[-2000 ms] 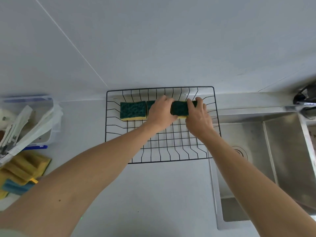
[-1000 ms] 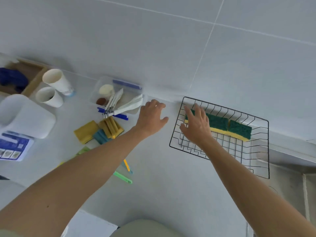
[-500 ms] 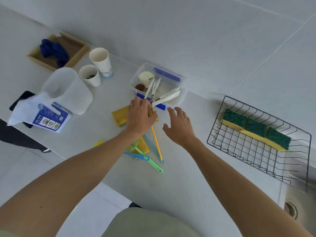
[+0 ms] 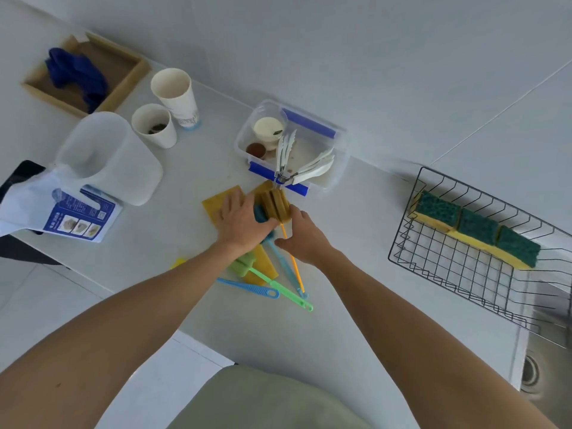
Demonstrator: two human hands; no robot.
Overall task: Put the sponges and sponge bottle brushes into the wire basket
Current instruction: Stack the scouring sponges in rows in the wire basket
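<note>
A stack of yellow sponges [image 4: 275, 202] stands on edge on the white counter, with one flat yellow sponge [image 4: 213, 202] beside it. My left hand [image 4: 241, 226] lies palm-down over the flat sponge and a blue brush head [image 4: 259, 215], fingers spread. My right hand [image 4: 305, 239] touches the stack's near end with curled fingers, and an orange brush handle [image 4: 294, 267] runs under it. Blue [image 4: 247, 287], green [image 4: 280, 288] and light-blue [image 4: 284, 266] brush handles fan out below my hands. The wire basket [image 4: 458, 274] at the right holds three green-and-yellow sponges [image 4: 476, 227] along its far side.
A clear plastic box [image 4: 337, 150] with tongs and small cups sits just behind the sponges. Two paper cups [image 4: 173, 91], a white jug [image 4: 108, 156] on a leaflet and a wooden tray [image 4: 130, 82] with blue cloth stand at the left. The sink drain [image 4: 530, 374] shows at the lower right.
Both hands left the basket, where three sponges now lie in a row, and swung left. They have come down onto the pile of yellow sponges and brushes.
</note>
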